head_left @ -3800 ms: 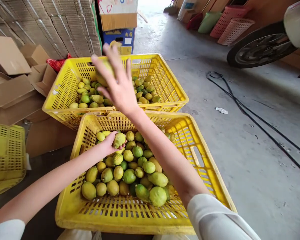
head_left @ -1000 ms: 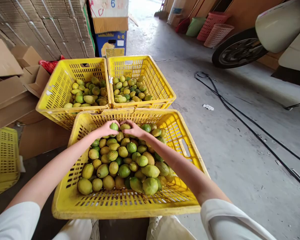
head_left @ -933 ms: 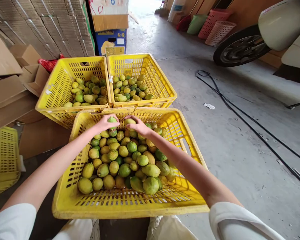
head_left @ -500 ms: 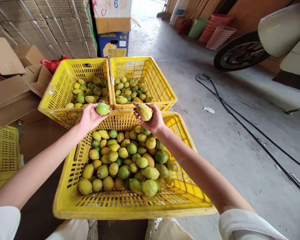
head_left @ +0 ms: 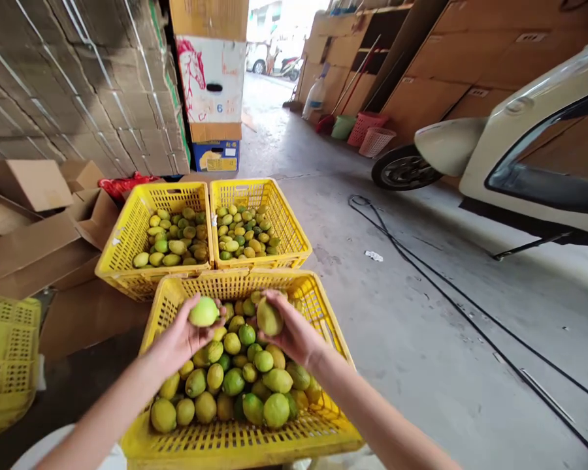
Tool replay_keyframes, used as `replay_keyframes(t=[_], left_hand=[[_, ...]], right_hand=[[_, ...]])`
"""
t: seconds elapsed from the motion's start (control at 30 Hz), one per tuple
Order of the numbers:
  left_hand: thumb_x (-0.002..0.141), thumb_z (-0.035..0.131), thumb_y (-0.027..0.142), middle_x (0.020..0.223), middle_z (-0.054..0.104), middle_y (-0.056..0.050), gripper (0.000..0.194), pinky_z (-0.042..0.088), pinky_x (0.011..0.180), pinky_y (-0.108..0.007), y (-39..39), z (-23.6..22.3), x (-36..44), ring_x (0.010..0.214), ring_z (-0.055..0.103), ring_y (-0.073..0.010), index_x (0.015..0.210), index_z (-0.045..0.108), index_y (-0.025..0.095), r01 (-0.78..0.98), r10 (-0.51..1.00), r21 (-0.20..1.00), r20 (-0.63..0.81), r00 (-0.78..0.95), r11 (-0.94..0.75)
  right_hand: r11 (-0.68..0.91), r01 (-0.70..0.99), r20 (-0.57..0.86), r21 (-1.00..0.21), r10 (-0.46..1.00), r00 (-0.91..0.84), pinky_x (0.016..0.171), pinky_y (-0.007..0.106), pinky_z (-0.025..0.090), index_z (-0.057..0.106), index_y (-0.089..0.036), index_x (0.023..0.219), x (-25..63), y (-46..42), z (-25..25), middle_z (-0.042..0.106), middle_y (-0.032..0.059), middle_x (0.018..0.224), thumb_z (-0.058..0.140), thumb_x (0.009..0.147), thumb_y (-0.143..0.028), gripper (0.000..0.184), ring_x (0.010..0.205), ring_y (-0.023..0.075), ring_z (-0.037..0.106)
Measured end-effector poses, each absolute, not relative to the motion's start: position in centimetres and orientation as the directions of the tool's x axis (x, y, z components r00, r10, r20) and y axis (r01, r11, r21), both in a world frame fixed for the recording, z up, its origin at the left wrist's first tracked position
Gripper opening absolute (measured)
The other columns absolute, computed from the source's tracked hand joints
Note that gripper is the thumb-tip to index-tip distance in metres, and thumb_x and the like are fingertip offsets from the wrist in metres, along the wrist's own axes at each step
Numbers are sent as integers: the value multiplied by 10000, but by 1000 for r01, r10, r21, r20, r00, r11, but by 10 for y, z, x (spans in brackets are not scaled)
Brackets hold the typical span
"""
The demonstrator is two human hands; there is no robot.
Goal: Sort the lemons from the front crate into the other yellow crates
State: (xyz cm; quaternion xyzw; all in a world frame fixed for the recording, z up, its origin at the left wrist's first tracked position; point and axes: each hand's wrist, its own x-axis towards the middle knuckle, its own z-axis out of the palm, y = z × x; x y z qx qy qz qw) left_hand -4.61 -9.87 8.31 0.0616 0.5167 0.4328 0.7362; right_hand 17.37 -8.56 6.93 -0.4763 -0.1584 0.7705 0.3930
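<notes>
My left hand (head_left: 191, 333) is closed round a light green lemon (head_left: 204, 312), held over the left part of the near yellow crate (head_left: 176, 450). In my right hand (head_left: 294, 329) is a duller yellow-green lemon (head_left: 270, 317), gripped between thumb and fingers. Both hands are above the heap of green and yellow lemons (head_left: 233, 382) in that crate, a short gap between them. Behind it stand a left yellow crate (head_left: 108, 258) and a right yellow crate (head_left: 294, 228), side by side, each partly filled with similar lemons.
Opened cardboard boxes (head_left: 34, 248) lie at the left, above a yellow crate (head_left: 7, 365). Bundled flat cardboard (head_left: 78, 98) and stacked boxes (head_left: 210, 85) rise behind. To the right, a black cable (head_left: 421, 261) runs over the floor near a white vehicle (head_left: 475, 156).
My view has tilted up, so the crates appear lower. Both hands have come back from the crate's far rim to over its heap, each still holding its lemon.
</notes>
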Motion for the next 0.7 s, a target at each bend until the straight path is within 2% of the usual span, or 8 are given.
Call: replay_keyframes(t=[0.03, 0.1, 0.13, 0.23, 0.37, 0.47, 0.57, 0.7], left_hand=[[1049, 533, 272, 917, 742, -134, 238, 548, 464, -179, -105, 79, -43, 646, 694, -130, 995, 697, 107, -609, 694, 527, -718, 55, 593], [1013, 590, 176, 818, 716, -95, 131, 555, 482, -167, -112, 66, -38, 629, 695, -124, 938, 683, 122, -663, 641, 492, -767, -23, 565], [965, 635, 100, 851, 731, -85, 66, 622, 586, -192, -113, 58, -38, 694, 730, -135, 955, 690, 136, -673, 645, 494, -763, -33, 550], [766, 774, -33, 965, 761, -65, 310, 678, 872, -307, -117, 39, -38, 887, 787, -186, 993, 698, 165, -663, 712, 515, -701, 39, 543], [576, 990, 157, 961, 767, -64, 533, 684, 784, -367, -129, 20, -34, 883, 801, -265, 1007, 681, 204, -541, 735, 572, -665, 134, 616], [493, 1048, 339, 844, 730, -18, 605, 655, 642, -341, -135, 6, -26, 690, 761, -221, 921, 635, 231, -483, 746, 619, -657, 113, 619], [513, 1026, 432, 784, 706, -3, 579, 609, 558, -287, -131, -8, -20, 606, 711, -177, 914, 653, 244, -463, 733, 622, -674, 95, 632], [622, 961, 376, 781, 740, -57, 403, 628, 622, -267, -125, -23, -20, 655, 729, -182, 870, 680, 227, -462, 689, 617, -724, -17, 637]], right_hand=[[-645, -443, -614, -623, 754, -236, 494, 230, 557, 521, -276, 1049, 173, -94, 66, 612, -60, 820, 847, 766, -437, 461, 625, 127, 657], [-671, -411, -629, -618, 735, -254, 472, 235, 542, 510, -283, 1030, 171, -108, 57, 608, -62, 823, 915, 653, -540, 610, 623, 134, 656], [-670, -387, -633, -634, 737, -237, 460, 230, 531, 516, -280, 1013, 170, -114, 51, 592, -63, 815, 922, 625, -585, 640, 627, 132, 648], [-677, -277, -660, -682, 733, -166, 436, 225, 502, 530, -265, 962, 168, -123, 34, 545, -67, 789, 919, 561, -687, 700, 609, 113, 586], [-640, -186, -626, -745, 768, -134, 424, 227, 460, 539, -258, 961, 170, -117, 19, 508, -76, 742, 865, 541, -814, 769, 553, 96, 512], [-527, -201, -496, -826, 848, -186, 450, 208, 435, 562, -251, 956, 173, -105, 13, 510, -70, 764, 856, 614, -797, 709, 574, 85, 510], [-501, -240, -445, -831, 859, -252, 444, 206, 432, 556, -256, 961, 172, -97, 7, 502, -69, 775, 840, 669, -778, 663, 565, 81, 507], [-566, -223, -529, -794, 823, -208, 394, 209, 420, 537, -258, 955, 166, -102, -8, 495, -63, 791, 829, 629, -811, 705, 554, 95, 530]])
